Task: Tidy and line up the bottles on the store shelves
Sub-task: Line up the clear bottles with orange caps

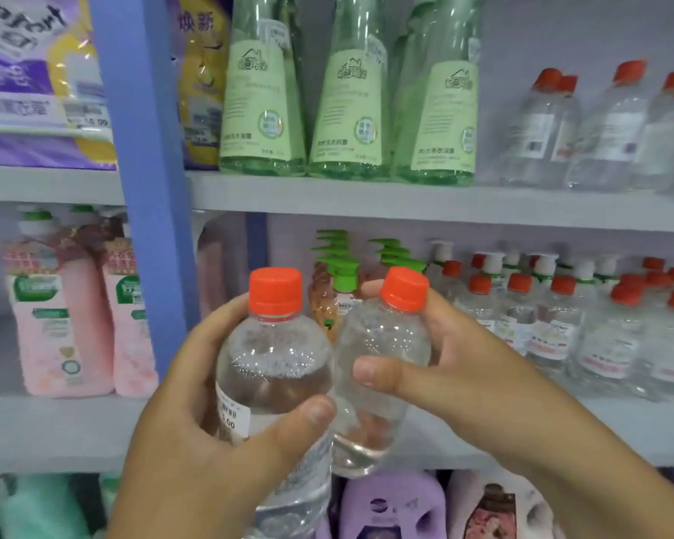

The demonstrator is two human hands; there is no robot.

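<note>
left hand (195, 414) fingers wrapped round upright clear orange-capped bottle (273, 367) | right hand (448, 367) fingers clamped on tilted twin bottle (374, 367), touching it | both off middle shelf (619, 433), likely for re-lining with matching stock (607, 336)

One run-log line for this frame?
left hand: holds larger clear bottle | right hand: holds smaller clear bottle | bottles touching | shelf: neither placed

Blue upright post (148, 149) runs top to bottom, left of centre. Purple-yellow bag (36, 91) top left, yellow bag (201, 72) just right of post. Bottom row: teal packs (36, 507) left, purple jug (393, 507) centre, white flower-print pack (495, 511) beside it.
</note>
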